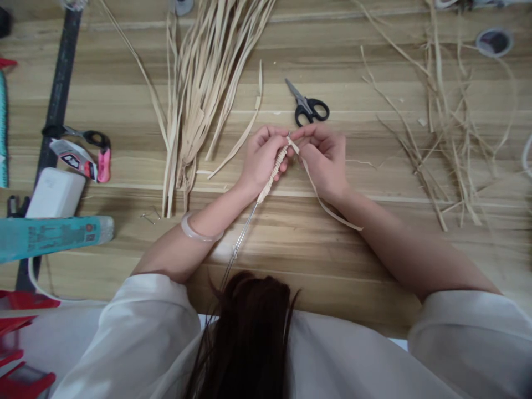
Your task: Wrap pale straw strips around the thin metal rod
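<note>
Over the middle of the table, my left hand [266,155] is closed around a thin metal wire [245,230] whose upper part is wound with pale straw [272,180]. Bare wire runs down from the wound part toward my body. My right hand [322,158] pinches a flat raffia strip [318,191] at the top end of the winding, and its loose tail hangs down past my wrist. The fingertips of both hands nearly meet there. Just beyond my right hand lie black-handled scissors [310,105], slightly spread.
A bundle of long raffia strips [203,94] lies at the upper left, and scattered thin strands [444,122] at the right. On the left are a white box-shaped device [58,194], a teal tube [54,235], a second pair of scissors [83,134] and a dark strip [62,83].
</note>
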`<state>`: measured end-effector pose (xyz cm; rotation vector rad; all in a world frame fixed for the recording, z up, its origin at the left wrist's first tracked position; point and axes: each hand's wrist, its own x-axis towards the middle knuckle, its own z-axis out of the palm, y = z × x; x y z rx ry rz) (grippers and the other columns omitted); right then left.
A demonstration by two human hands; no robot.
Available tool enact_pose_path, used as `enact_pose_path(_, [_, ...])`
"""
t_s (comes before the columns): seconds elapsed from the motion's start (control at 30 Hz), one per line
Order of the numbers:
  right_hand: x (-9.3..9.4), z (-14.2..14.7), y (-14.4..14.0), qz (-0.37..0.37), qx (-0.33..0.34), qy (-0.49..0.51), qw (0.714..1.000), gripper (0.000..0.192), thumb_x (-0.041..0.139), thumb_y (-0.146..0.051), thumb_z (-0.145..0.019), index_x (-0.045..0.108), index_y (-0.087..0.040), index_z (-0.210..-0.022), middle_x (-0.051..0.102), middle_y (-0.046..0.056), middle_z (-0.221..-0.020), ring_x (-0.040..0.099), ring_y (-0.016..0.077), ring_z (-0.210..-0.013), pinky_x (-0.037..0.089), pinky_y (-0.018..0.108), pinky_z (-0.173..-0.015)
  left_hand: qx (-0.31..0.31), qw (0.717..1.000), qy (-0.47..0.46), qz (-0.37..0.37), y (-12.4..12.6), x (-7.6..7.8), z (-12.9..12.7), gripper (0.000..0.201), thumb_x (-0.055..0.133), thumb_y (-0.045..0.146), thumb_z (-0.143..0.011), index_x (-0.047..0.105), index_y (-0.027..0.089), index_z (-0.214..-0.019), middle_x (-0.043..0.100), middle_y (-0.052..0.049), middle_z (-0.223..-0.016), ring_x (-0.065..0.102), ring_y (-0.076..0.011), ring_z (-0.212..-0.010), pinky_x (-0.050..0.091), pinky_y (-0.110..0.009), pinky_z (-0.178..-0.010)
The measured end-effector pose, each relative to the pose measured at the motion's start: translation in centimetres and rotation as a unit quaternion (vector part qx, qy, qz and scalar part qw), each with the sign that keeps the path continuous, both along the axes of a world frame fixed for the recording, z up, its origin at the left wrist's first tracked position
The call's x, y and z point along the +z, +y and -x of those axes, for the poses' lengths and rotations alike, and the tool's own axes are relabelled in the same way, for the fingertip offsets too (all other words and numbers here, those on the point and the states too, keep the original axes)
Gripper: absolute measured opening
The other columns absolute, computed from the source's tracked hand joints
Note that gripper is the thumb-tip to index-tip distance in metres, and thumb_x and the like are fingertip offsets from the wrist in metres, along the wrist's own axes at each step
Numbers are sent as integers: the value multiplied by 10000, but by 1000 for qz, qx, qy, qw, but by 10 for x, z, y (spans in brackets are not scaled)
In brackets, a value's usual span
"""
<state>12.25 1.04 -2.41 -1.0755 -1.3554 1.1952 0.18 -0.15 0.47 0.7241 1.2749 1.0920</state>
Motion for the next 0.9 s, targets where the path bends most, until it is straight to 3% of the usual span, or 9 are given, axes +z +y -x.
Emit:
enact_pose_path(0.13, [-4, -2, 2, -11, 4, 4, 1000, 25, 609, -222, -786, 628, -238, -784, 490, -27, -530, 359, 99, -447, 280, 284, -446, 4, 1000, -7, -10, 0, 1, 0, 13, 552, 198, -823, 545, 203, -832, 571, 49, -546, 439, -51, -360, 236, -191, -328])
enact_pose_path(0.27, [-6, -4, 3, -15, 18, -14, 1000, 35, 633, -290, -803, 635, -259, -820, 434, -25, -512, 394, 116, -468, 323, 298, -458, 6, 1000, -11, -21, 0, 1, 0, 42, 539, 174, -827, 527, 199, -795, 567, 49, -543, 434, -48, -352, 226, -186, -321])
enact_pose_path(0.5, [-1, -2, 0, -30, -8, 4, 1000, 100, 587, -213, -789, 684, -233, -797, 390, -43, -471, 274, 85, -421, 223, 287, -442, 22, 999, 26, 30, 0, 3, 0, 89, 579, 272, -833, 571, 193, -873, 587, 39, -581, 448, -45, -381, 256, -162, -338])
enact_pose_path(0.7, [-7, -4, 1, -44, -2, 3, 999, 27, 634, -286, -810, 636, -261, -799, 362, -49, -481, 350, 94, -428, 294, 286, -450, 24, 999, 32, 20, -1, 3, -1, 52, 578, 237, -820, 571, 198, -855, 587, 42, -583, 449, -46, -381, 262, -175, -341])
enact_pose_path(0.9, [-5, -2, -1, -59, -28, -4, 998, 123, 623, -250, -788, 574, -248, -675, 446, -30, -510, 376, 104, -457, 309, 284, -457, 23, 999, 40, 13, -1, 3, 0, 41, 581, 235, -821, 565, 198, -830, 591, 49, -586, 455, -37, -380, 274, -168, -347])
